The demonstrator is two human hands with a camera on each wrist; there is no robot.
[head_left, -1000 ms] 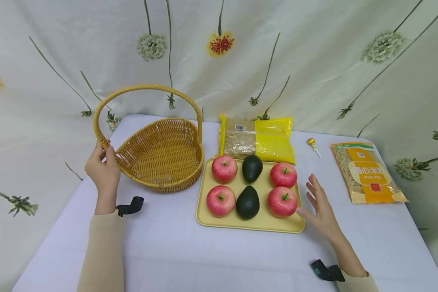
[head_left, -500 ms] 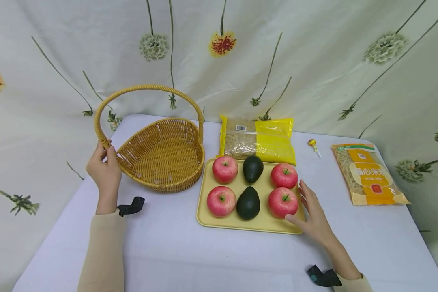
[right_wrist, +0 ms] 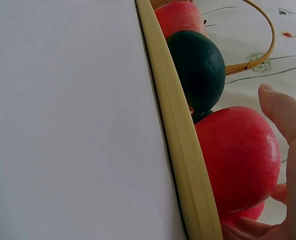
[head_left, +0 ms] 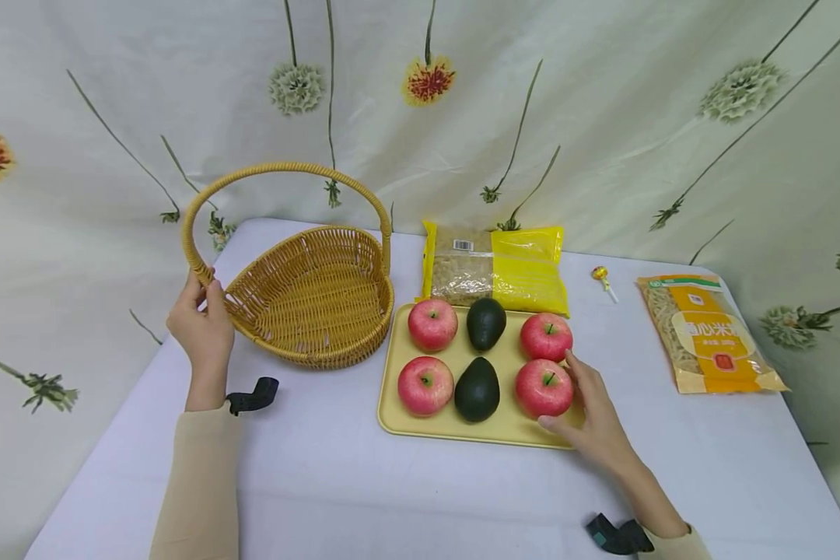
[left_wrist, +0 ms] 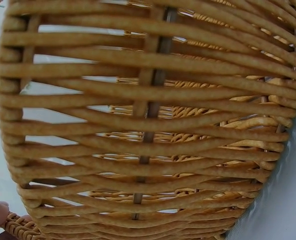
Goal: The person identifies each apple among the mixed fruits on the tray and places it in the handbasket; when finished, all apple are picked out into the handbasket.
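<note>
My left hand (head_left: pixel 203 323) grips the near end of the arched handle of a wicker basket (head_left: pixel 308 311), which stands at the left of the table. The basket's woven side (left_wrist: pixel 148 115) fills the left wrist view. A yellow tray (head_left: pixel 455 434) to its right bears several red apples and two dark green avocados (head_left: pixel 476 390). My right hand (head_left: pixel 591 408) is at the tray's right edge, thumb and fingers spread around the front right apple (head_left: pixel 544 387). In the right wrist view the thumb (right_wrist: pixel 280 107) stands apart from that apple (right_wrist: pixel 240 160), with fingertips close by its far side.
Behind the tray lies a yellow bag (head_left: pixel 525 268) with a see-through half. A lollipop (head_left: pixel 602 278) is at the back right, and an orange noodle-like food bag (head_left: pixel 710 334) lies near the right table edge. A floral cloth (head_left: pixel 602 117) hangs behind the table.
My right hand has moved left, from beside the tray to around the front right apple, its fingers coming closer to it. The left hand keeps its hold on the basket handle.
</note>
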